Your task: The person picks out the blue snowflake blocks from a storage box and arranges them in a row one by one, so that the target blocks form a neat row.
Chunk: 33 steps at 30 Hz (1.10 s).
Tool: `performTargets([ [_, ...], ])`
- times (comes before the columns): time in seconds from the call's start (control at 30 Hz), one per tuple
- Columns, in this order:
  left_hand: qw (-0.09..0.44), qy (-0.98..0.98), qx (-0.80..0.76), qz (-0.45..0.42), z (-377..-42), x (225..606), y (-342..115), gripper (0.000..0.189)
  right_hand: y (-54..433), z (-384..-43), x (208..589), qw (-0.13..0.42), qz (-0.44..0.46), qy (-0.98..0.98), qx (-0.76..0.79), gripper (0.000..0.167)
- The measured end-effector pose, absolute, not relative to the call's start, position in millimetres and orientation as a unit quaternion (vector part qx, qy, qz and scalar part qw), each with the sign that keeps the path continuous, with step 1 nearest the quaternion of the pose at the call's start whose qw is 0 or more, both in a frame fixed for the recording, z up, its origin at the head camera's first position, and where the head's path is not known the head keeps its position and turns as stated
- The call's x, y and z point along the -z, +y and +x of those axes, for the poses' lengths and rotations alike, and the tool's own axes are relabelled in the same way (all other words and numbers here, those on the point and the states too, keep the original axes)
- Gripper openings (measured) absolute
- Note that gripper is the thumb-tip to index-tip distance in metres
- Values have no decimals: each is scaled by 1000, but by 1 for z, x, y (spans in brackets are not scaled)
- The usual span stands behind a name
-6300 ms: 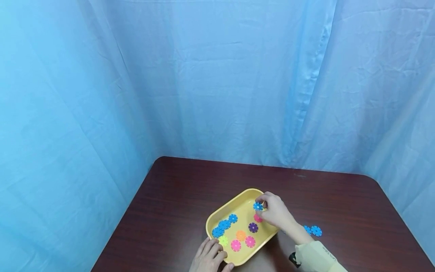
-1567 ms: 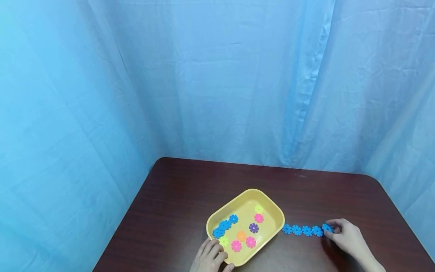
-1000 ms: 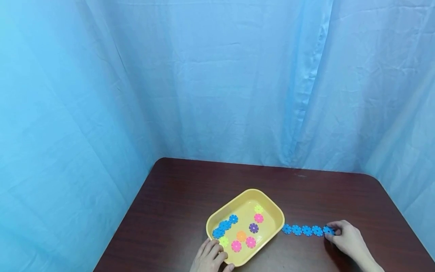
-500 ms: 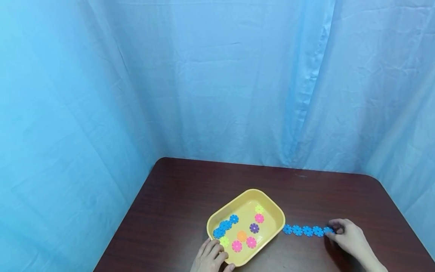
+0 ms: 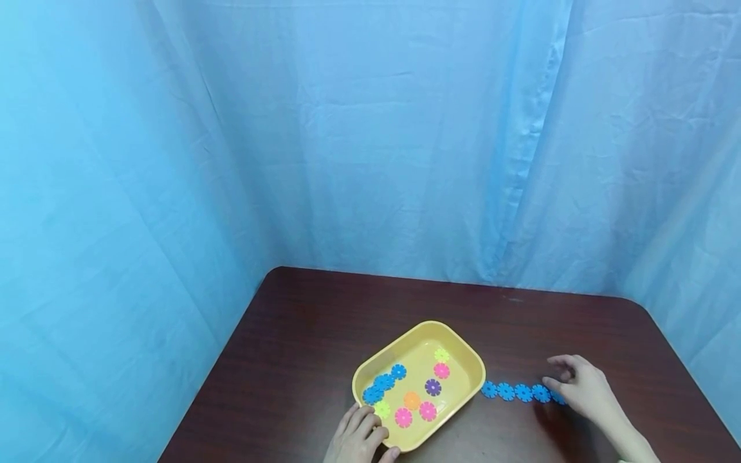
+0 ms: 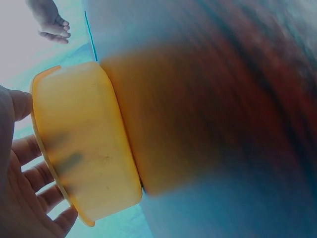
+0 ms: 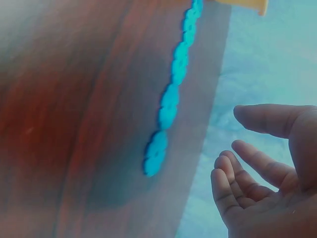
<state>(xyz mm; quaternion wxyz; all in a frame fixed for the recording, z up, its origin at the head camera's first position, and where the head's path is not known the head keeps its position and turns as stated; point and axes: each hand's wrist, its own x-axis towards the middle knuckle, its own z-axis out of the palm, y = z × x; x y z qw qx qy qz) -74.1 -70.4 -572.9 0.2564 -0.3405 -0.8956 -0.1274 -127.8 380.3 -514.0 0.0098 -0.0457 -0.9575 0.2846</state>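
A yellow tray (image 5: 476,387) stands on the table, with my left hand (image 5: 357,436) gripping its near left rim. In the left wrist view the fingers (image 6: 37,176) hook over that rim, and their tips show dimly through the wall. To the right of the tray lies a straight row of blue notched snowflake discs (image 5: 523,393), nearly end to end. Above the row's right end hovers my right hand (image 5: 585,389), holding nothing, partly covering the last blue disc (image 5: 559,396). In the right wrist view, the thumb and fingers stand apart, away from the discs (image 7: 156,153).
Inside the tray lie overlapping blue discs (image 5: 383,382), pink discs (image 5: 403,417), a purple disc (image 5: 433,387), an orange disc (image 5: 412,400) and yellow discs (image 5: 442,355). The dark wooden table (image 5: 324,321) ends at a light blue curtain (image 5: 376,161).
My right hand carried a blue disc from the tray to the row's right end and adjusted it there. It has now let go, lifting up and slightly left. The left hand stayed put.
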Motion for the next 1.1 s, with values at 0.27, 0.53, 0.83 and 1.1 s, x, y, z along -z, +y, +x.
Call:
performTargets([
  [0.27, 249, -898, 128, -341, -73, 573, -70, 23, 358, -131, 506, 37, -17, -957, -288, 42],
  [0.53, 250, -897, 135, -339, -73, 573, -70, 22, 342, -138, 498, 55, 4, -956, -289, 41],
  [0.83, 260, -895, 136, -337, -74, 574, -71, 21, 318, -141, 487, 65, 26, -950, -304, 40],
  [1.1, 259, -895, 135, -337, -74, 574, -69, 21, 302, -149, 480, 77, 42, -946, -312, 38],
])
